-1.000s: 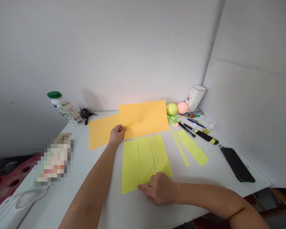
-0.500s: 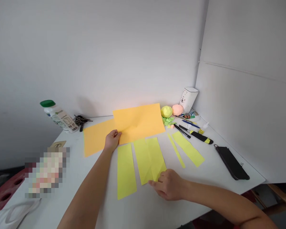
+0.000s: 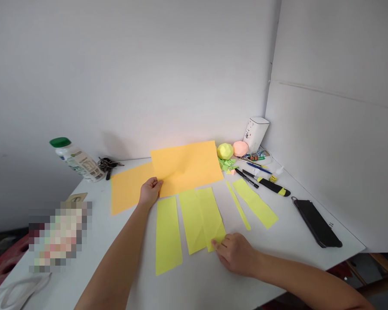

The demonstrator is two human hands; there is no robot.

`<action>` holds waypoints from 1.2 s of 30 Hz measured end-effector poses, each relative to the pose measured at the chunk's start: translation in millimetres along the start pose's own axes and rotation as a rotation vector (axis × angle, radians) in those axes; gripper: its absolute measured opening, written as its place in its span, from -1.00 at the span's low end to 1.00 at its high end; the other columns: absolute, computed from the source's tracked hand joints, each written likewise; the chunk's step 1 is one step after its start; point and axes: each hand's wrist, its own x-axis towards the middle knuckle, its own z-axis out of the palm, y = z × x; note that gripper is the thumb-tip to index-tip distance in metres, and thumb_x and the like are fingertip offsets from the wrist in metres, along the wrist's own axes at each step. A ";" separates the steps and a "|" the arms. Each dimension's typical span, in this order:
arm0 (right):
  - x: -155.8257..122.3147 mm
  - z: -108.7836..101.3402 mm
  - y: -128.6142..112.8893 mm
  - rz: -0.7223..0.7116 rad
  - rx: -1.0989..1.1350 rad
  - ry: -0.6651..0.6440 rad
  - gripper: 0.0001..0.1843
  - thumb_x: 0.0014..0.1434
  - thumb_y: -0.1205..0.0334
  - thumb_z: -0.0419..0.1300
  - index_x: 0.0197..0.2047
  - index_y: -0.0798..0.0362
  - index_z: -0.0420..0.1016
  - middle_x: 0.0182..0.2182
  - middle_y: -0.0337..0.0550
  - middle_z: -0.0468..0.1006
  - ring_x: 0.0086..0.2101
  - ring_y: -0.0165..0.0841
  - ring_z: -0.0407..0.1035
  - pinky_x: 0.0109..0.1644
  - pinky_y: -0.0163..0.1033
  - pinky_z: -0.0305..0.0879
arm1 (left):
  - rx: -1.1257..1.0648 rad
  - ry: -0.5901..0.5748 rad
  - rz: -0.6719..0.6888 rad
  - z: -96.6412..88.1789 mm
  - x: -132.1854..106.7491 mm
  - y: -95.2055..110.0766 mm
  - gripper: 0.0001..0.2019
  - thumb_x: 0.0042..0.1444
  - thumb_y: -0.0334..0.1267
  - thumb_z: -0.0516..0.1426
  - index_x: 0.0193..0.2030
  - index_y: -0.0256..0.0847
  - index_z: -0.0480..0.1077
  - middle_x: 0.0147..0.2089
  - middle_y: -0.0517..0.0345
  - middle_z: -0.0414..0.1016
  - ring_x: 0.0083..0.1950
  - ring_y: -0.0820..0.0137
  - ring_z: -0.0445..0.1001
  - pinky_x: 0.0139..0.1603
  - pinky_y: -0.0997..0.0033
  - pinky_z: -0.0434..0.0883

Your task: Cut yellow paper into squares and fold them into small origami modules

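Observation:
My left hand [image 3: 149,191] is closed on the near left corner of an orange paper sheet [image 3: 187,167] and holds it tilted up off the white table [image 3: 93,232]. A second orange sheet [image 3: 129,187] lies flat behind it. My right hand [image 3: 236,253] pinches the near end of a yellow paper strip [image 3: 211,217], which overlaps another yellow strip [image 3: 191,220]. A separate yellow strip [image 3: 168,234] lies to their left. Further right lie a thin yellow strip [image 3: 238,205] and a wider yellow piece [image 3: 255,202].
At the back right: a yellow paper ball [image 3: 225,151], a pink one [image 3: 240,148], green scraps, pens [image 3: 247,177], a black-and-yellow cutter [image 3: 274,186], a white container [image 3: 257,133]. A black phone [image 3: 317,221] lies right. A green-capped bottle [image 3: 74,160] and keys [image 3: 107,164] stand left.
My right hand slid two yellow strips to the right, away from the left strip, opening a gap. The left hand keeps hold of the orange sheet.

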 end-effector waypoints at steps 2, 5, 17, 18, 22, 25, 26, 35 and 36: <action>-0.7 -3.4 6.0 0.025 0.007 -0.012 -0.66 0.21 0.35 -0.04 -0.02 0.22 0.43 -0.52 -0.07 0.53 -0.55 -0.32 0.32 -0.51 -0.27 0.14 | 0.012 -0.001 0.013 -0.2 0.2 0.3 -0.68 -0.17 -0.02 0.23 -0.38 -0.22 0.36 -0.57 0.28 0.36 -0.51 0.44 0.34 -0.50 0.50 0.27; 6.8 -11.3 15.6 0.075 0.022 -0.030 -0.69 0.23 0.33 -0.06 -0.14 0.19 0.49 -0.53 -0.08 0.51 -0.53 -0.32 0.30 -0.47 -0.25 0.15 | 0.021 -0.006 0.023 -0.4 1.4 0.1 -0.65 -0.18 0.03 0.23 -0.39 -0.22 0.38 -0.58 0.27 0.36 -0.51 0.42 0.35 -0.49 0.49 0.27; 81.1 -12.9 -28.4 0.017 0.274 -0.339 -0.14 0.20 -0.31 -0.20 0.35 0.12 -0.08 0.34 0.15 -0.25 0.29 0.09 -0.48 0.27 0.25 -0.44 | 0.029 -0.019 0.030 1.3 -2.0 5.1 -0.62 -0.17 0.07 0.22 -0.38 -0.22 0.38 -0.58 0.25 0.39 -0.51 0.40 0.37 -0.51 0.48 0.28; 80.8 -15.9 -34.1 0.032 0.286 -0.334 -0.13 0.19 -0.32 -0.19 0.35 0.13 -0.08 0.34 0.17 -0.27 0.29 0.10 -0.49 0.27 0.25 -0.45 | 0.029 -0.021 0.031 1.2 -2.0 5.6 -0.62 -0.17 0.06 0.22 -0.38 -0.23 0.39 -0.58 0.25 0.40 -0.50 0.40 0.38 -0.50 0.48 0.29; 98.0 -27.7 -52.1 -0.007 0.276 -0.207 -0.19 0.24 -0.26 -0.18 0.36 0.12 -0.11 0.34 0.18 -0.30 0.29 0.04 -0.53 0.29 0.22 -0.47 | 0.009 -0.031 0.021 0.7 -1.7 6.5 -0.64 -0.18 0.03 0.23 -0.37 -0.22 0.38 -0.54 0.23 0.44 -0.49 0.39 0.39 -0.48 0.48 0.31; 125.8 -18.7 -61.3 -0.077 0.262 -0.136 -0.24 0.28 -0.20 -0.21 0.36 0.12 -0.14 0.35 0.12 -0.30 0.30 -0.07 -0.54 0.31 0.14 -0.49 | -0.022 -0.038 0.009 0.9 -1.5 5.5 -0.63 -0.17 0.02 0.22 -0.32 -0.21 0.38 -0.51 0.22 0.47 -0.47 0.38 0.42 -0.45 0.46 0.34; 133.9 -12.4 -63.3 -0.079 0.264 -0.151 -0.23 0.27 -0.21 -0.22 0.35 0.15 -0.12 0.35 0.13 -0.27 0.30 -0.06 -0.52 0.31 0.14 -0.50 | -0.032 -0.041 0.007 1.0 -1.2 4.7 -0.62 -0.17 0.03 0.21 -0.30 -0.21 0.38 -0.50 0.21 0.48 -0.46 0.37 0.43 -0.43 0.45 0.36; 124.6 -5.3 -37.9 0.048 0.252 -0.159 -0.19 0.28 -0.21 -0.25 0.36 0.23 -0.20 0.34 0.15 -0.28 0.31 -0.10 -0.51 0.32 0.13 -0.49 | -0.070 -0.051 0.002 0.4 3.7 -6.6 -0.61 -0.16 0.06 0.21 -0.31 -0.21 0.37 -0.51 0.21 0.46 -0.45 0.36 0.45 -0.41 0.42 0.39; 119.6 -6.9 -31.4 0.044 0.248 -0.195 -0.20 0.28 -0.21 -0.25 0.36 0.24 -0.17 0.34 0.15 -0.24 0.31 -0.10 -0.49 0.32 0.14 -0.48 | -0.068 -0.052 0.001 0.0 3.8 -7.3 -0.62 -0.15 0.05 0.22 -0.31 -0.21 0.37 -0.50 0.20 0.46 -0.45 0.36 0.45 -0.41 0.42 0.39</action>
